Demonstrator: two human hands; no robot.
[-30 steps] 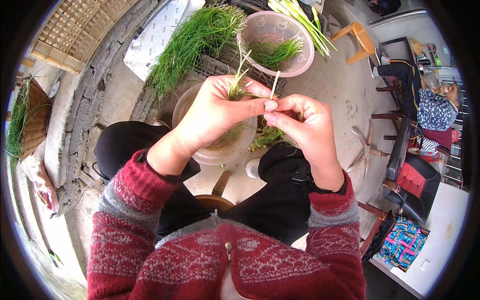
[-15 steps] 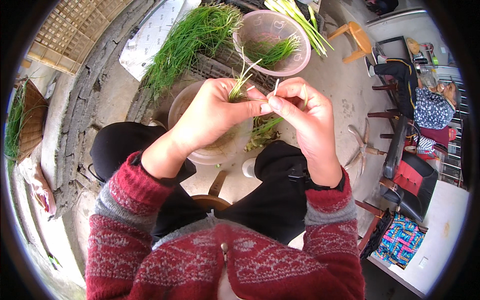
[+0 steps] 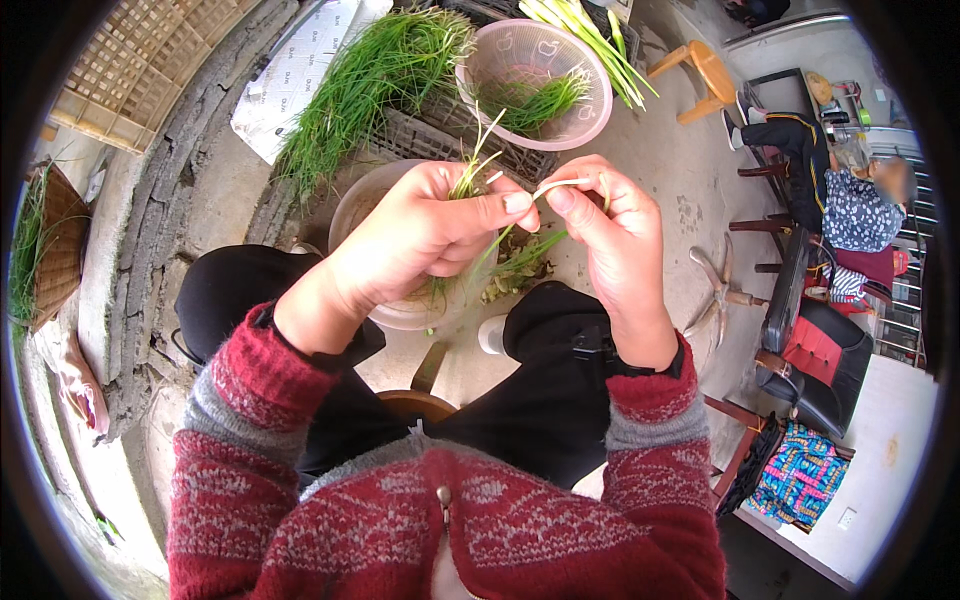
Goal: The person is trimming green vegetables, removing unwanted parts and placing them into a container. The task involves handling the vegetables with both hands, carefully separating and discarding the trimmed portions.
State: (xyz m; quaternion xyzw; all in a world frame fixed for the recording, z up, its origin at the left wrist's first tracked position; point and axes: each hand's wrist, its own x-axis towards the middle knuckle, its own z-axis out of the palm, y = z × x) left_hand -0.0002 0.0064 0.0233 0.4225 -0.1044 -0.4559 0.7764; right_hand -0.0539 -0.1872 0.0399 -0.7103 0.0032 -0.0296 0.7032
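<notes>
My left hand is closed round a few thin chives, whose pale tips stick up past the fingers. One pale chive strand runs from the left fingertips to my right hand, where thumb and fingers pinch it; the strand curves over the right index finger. Both hands are raised over a wide, pale basin, partly hidden behind the left hand. Beside the basin, next to my right knee, lie loose green stalks and bits.
Farther off are a big heap of chives, a pink colander with chives inside, and long thick pale-green stalks. A small wooden stool stands far right. A seated person and black chairs are at the right.
The pale strand between my hands was upright and now bends rightward over the right fingers. My hands have drawn slightly apart, and a green leaf now hangs below the left fingertips.
</notes>
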